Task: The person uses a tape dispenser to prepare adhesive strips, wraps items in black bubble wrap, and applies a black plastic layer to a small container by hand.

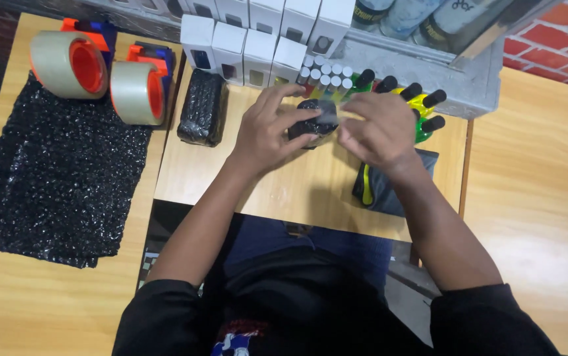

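Both hands are meeting over the light wooden surface (310,191): the left hand (267,135) is gripping a small black-wrapped bundle (311,124), while the right hand (376,128) is pinching its clear tape edge. Black bubble wrap (53,178) and tape rolls (99,76) are lying left; a red brick wall (561,39) is showing far right.

Glossy black bubble wrap (59,178) lies on a smooth, light wood-grain tabletop (534,171) beside shiny tape rolls (99,76).

Both hands' fingers (284,109) hide most of the small black-wrapped bundle (313,118), and the top edge cuts the bottles (422,16).
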